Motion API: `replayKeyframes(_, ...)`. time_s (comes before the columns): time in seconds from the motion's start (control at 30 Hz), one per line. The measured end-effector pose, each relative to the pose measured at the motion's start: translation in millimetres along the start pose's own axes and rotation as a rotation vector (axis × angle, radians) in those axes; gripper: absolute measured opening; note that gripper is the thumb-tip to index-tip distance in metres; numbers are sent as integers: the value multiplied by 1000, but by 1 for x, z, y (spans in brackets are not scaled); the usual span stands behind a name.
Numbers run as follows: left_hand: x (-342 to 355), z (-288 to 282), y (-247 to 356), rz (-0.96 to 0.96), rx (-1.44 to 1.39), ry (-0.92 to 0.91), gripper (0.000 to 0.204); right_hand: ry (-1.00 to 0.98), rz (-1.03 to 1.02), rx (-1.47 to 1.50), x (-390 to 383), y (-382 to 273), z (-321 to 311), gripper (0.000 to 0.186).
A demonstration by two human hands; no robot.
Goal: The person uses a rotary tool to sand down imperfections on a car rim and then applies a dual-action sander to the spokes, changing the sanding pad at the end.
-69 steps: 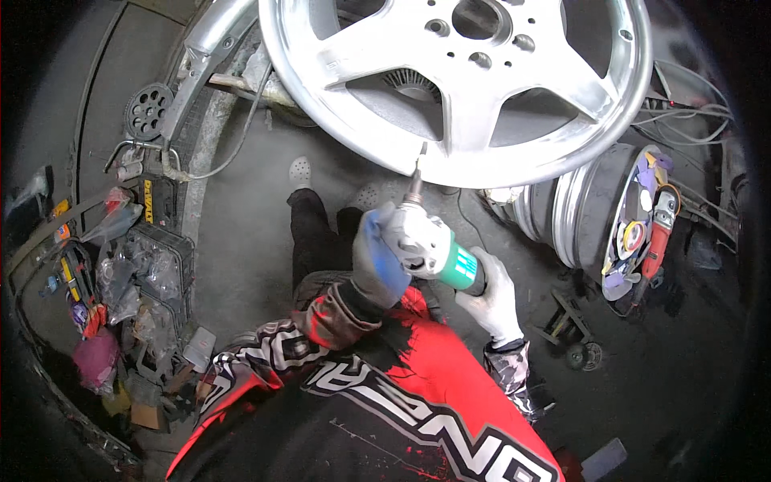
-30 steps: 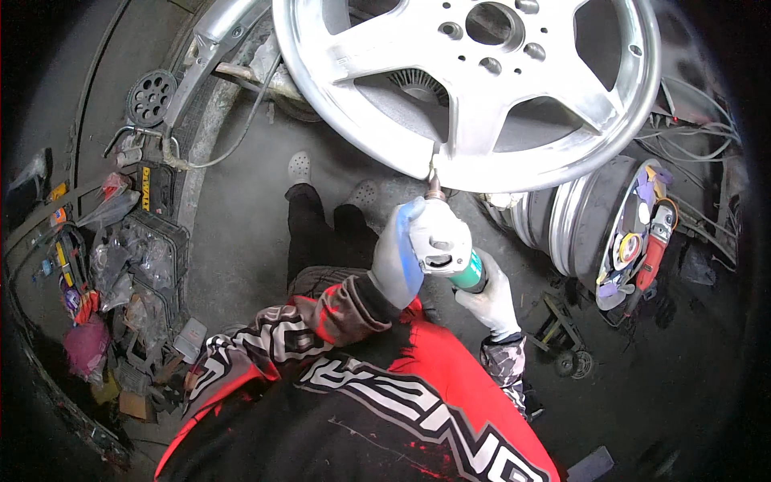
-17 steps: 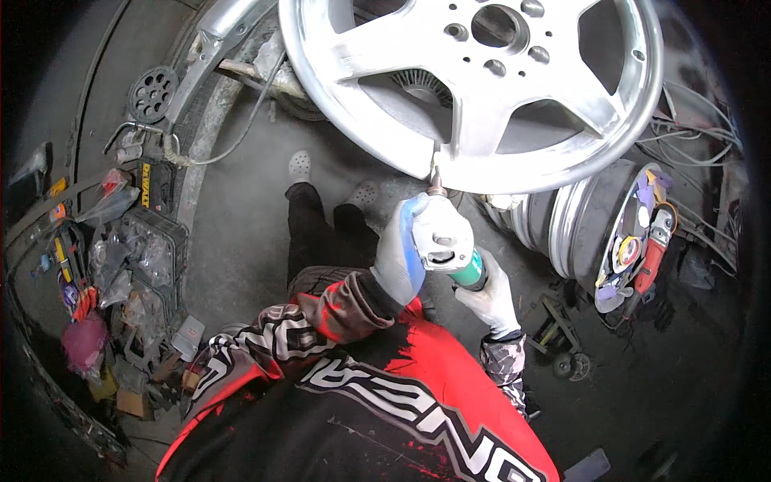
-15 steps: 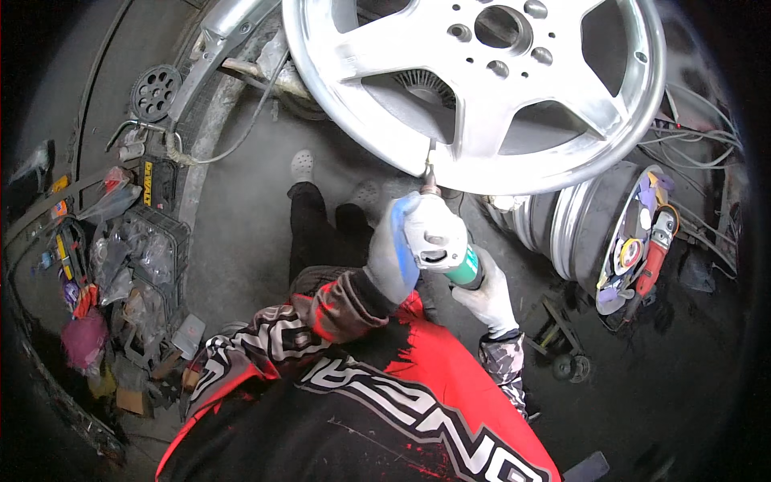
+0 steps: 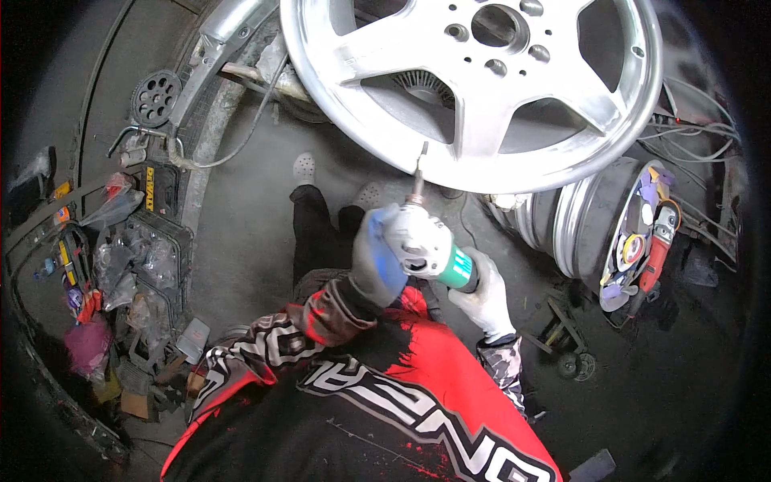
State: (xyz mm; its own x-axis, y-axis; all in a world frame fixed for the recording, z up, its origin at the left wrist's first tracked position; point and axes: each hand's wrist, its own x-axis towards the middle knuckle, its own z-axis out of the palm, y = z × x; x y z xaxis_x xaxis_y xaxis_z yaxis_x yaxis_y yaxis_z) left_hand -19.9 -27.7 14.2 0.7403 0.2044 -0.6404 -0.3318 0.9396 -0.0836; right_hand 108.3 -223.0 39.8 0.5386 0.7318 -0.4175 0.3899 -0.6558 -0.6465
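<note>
A green and dust-whitened straight die grinder (image 5: 431, 243) is held in front of my chest, pointing away from me. Around its front body wraps my left hand (image 5: 376, 257), in a grey and blue work glove. My right hand (image 5: 484, 293), gloved in white, grips the rear end of the grinder. The thin shaft and bit (image 5: 421, 169) overlap the near edge of a bare silver alloy wheel (image 5: 377, 153), close to the base of a spoke. Whether the bit touches the metal, I cannot tell. The wheel sits raised, with its spoked face towards me.
More wheel rims (image 5: 574, 221) lie stacked at the right, topped with abrasive discs and tape. A red angle grinder (image 5: 660, 241) rests beside them. Cables (image 5: 699, 132) loop at far right. On the left stand a black crate (image 5: 161, 233) of plastic bags and a metal frame (image 5: 213, 56).
Both hands and the grinder have shifted slightly left and towards me. The bit has moved left along the rim edge and shows more of its length.
</note>
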Motion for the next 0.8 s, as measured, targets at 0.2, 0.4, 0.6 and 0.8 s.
replayKeyframes(0.2, -6, 3, 37, 52, 10, 12, 51, 6, -101, -68, 22, -21, 17, 71)
replayKeyframes(0.4, 4, -32, 3, -45, -4, -110, 54, 4, -34, -104, -10, -10, -5, 70)
replayKeyframes(0.6, 3, -13, -15, -125, -15, -95, 53, 72, 44, -64, -28, 1, -6, 69)
replayKeyframes(0.8, -1, -15, -6, -102, -1, -108, 52, 50, 27, -35, -22, -1, 2, 69)
